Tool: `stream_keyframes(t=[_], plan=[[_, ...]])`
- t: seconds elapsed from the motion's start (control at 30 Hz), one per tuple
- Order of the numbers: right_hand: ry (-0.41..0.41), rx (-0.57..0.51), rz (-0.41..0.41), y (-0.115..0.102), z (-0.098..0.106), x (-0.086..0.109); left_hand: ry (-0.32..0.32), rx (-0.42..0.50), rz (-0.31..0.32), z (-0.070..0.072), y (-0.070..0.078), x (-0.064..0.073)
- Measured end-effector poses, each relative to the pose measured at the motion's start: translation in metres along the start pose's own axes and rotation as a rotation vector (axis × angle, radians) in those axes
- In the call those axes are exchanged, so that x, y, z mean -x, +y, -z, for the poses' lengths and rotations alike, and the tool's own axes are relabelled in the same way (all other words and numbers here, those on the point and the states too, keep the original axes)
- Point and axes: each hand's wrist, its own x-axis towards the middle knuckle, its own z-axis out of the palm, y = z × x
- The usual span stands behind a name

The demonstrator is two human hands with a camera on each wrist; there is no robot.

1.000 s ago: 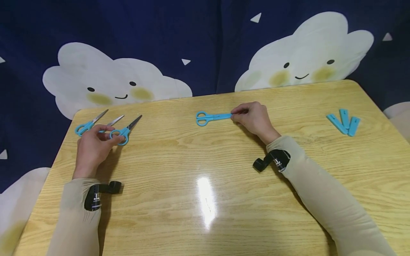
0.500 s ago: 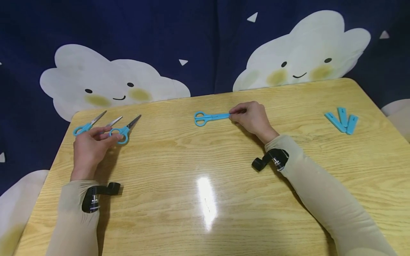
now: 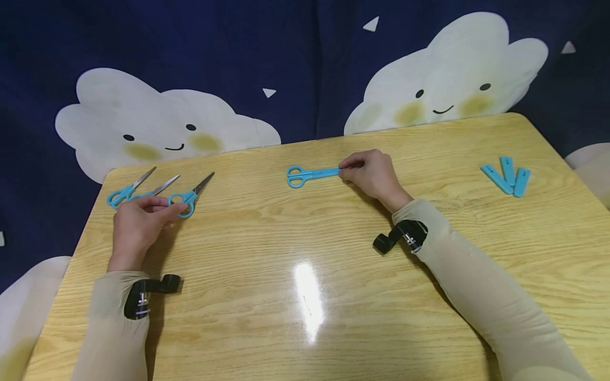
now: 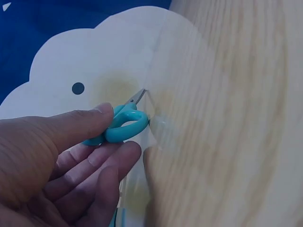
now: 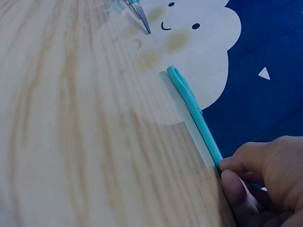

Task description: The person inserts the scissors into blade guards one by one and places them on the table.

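Between the thumb and fingers of my left hand is the handle of light-blue scissors, their bare blades pointing away to the upper right. The left wrist view shows the thumb pressed on a handle loop. At the table's centre back, a second pair of scissors lies with its blades inside a blue blade cover. My right hand pinches the far end of that cover. Two more uncovered scissors lie by the left hand: one pair farthest left, another partly hidden behind the fingers.
Three loose blue blade covers lie close together on the right of the wooden table. Behind the table's back edge hangs a dark blue curtain with smiling clouds.
My left hand has shifted slightly right, carrying its scissors away from the two lying beside it. The right hand keeps its pinch on the cover, and the head view has drifted slightly.
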Motion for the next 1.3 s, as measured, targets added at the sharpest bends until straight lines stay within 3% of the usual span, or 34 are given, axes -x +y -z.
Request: stream_keyframes(t=[0.27,0.5,0.83,1.03,1.3], plan=[[-0.009,-0.021,-0.01,0.0,0.0,0.0,0.033,0.017,-0.053,-0.005,0.0,0.0],[-0.016,-0.042,-0.023,0.0,0.0,0.0,0.044,0.071,-0.041,-0.01,-0.001,-0.003],[-0.009,-0.036,-0.017,0.001,0.001,0.001,0.095,0.273,0.056,-0.015,0.003,-0.006],[-0.011,-0.039,-0.017,0.001,0.001,0.0,0.082,0.501,0.076,-0.016,0.004,-0.006],[-0.003,-0.019,-0.005,0.002,0.0,-0.002,0.069,0.619,0.072,-0.018,0.004,-0.005]])
